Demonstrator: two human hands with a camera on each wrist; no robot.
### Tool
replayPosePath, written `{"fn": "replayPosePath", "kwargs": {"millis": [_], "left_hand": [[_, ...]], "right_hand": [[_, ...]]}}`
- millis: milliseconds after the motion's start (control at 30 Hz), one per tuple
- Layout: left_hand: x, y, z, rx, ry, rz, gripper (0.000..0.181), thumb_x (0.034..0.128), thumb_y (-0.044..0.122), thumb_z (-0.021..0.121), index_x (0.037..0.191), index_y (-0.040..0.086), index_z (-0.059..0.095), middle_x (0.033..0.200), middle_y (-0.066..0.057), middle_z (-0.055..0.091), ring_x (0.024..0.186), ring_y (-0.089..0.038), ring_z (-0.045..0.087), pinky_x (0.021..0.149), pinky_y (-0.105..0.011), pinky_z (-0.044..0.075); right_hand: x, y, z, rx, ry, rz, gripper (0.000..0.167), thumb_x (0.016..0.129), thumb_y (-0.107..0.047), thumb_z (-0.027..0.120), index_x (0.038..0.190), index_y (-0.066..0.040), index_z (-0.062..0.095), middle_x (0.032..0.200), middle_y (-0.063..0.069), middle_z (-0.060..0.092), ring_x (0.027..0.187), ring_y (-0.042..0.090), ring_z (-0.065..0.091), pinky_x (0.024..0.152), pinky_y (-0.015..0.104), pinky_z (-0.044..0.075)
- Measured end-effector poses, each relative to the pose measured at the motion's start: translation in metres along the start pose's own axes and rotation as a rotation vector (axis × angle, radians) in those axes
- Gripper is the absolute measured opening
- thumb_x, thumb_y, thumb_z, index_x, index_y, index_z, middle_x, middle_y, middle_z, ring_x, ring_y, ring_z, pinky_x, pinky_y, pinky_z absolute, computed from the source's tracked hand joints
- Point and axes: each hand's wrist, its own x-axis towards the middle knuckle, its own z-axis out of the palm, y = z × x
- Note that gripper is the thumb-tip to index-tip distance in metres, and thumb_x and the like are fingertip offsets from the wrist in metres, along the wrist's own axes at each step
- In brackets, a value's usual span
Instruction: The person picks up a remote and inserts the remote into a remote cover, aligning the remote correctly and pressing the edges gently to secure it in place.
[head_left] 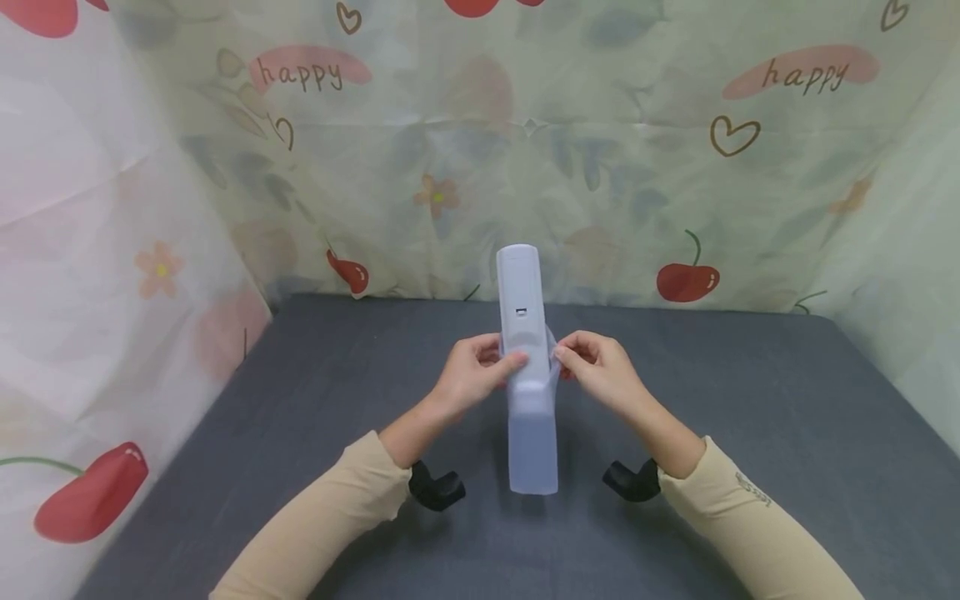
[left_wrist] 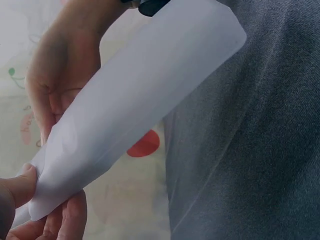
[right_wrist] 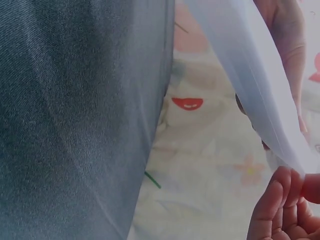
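Observation:
A long white device (head_left: 520, 287) with a small dark port stands out above the hands in the head view, its lower part inside a translucent, bluish-white sleeve-like cover (head_left: 533, 454). The left hand (head_left: 474, 375) grips it from the left, thumb across its front and fingers behind. At the right side, the right hand (head_left: 600, 367) pinches the cover's edge between thumb and fingertips. The left wrist view has the cover (left_wrist: 125, 95) slanting across, with the left hand's fingers (left_wrist: 74, 215) round its end. In the right wrist view the right hand (right_wrist: 285, 210) pinches thin material at the lower right.
Black straps with mounts (head_left: 437, 487) sit at both wrists, below the beige sleeves. A dark grey cloth (head_left: 360, 358) covers the table. Behind it and at the sides hang pale curtains (head_left: 540, 167) printed with cherries, hearts and flowers.

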Motion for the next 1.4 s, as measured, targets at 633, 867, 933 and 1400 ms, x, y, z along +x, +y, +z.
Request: {"fn": "replayPosePath", "kwargs": {"millis": [633, 867, 933, 1400], "left_hand": [[0.001, -0.004, 0.002, 0.12, -0.039, 0.058, 0.032, 0.0867, 0.02, 0.067, 0.113, 0.002, 0.065, 0.099, -0.018, 0.07, 0.076, -0.014, 0.065, 0.063, -0.027, 0.055], [-0.001, -0.008, 0.003, 0.186, -0.037, 0.073, 0.033, 0.0847, 0.021, 0.069, 0.112, 0.003, 0.066, 0.092, -0.016, 0.071, 0.068, -0.009, 0.061, 0.058, -0.022, 0.051], [-0.001, -0.009, 0.003, 0.204, -0.053, 0.075, 0.033, 0.0843, 0.022, 0.07, 0.111, 0.003, 0.066, 0.092, -0.015, 0.071, 0.068, -0.009, 0.061, 0.058, -0.02, 0.049], [0.002, -0.01, -0.001, -0.121, -0.059, -0.133, 0.032, 0.096, 0.018, 0.052, 0.116, -0.005, 0.06, 0.114, -0.021, 0.063, 0.097, -0.023, 0.066, 0.083, -0.037, 0.055]], "right_hand": [[0.003, 0.001, 0.003, 0.075, -0.004, -0.011, 0.016, 0.095, -0.007, 0.051, 0.1, 0.007, 0.054, 0.084, 0.013, 0.058, 0.067, 0.009, 0.055, 0.066, 0.023, 0.051], [0.007, 0.004, 0.002, 0.132, -0.102, 0.001, 0.036, 0.097, -0.021, 0.05, 0.122, 0.004, 0.042, 0.104, 0.023, 0.057, 0.068, 0.012, 0.057, 0.068, 0.032, 0.054], [0.009, 0.004, 0.002, 0.124, -0.103, 0.003, 0.043, 0.097, -0.025, 0.051, 0.128, 0.001, 0.039, 0.104, 0.025, 0.059, 0.065, 0.013, 0.057, 0.066, 0.033, 0.054], [0.017, 0.002, -0.005, 0.123, -0.033, -0.006, 0.04, 0.097, -0.027, 0.05, 0.127, -0.003, 0.041, 0.094, 0.019, 0.059, 0.062, 0.013, 0.05, 0.061, 0.029, 0.048]]}}
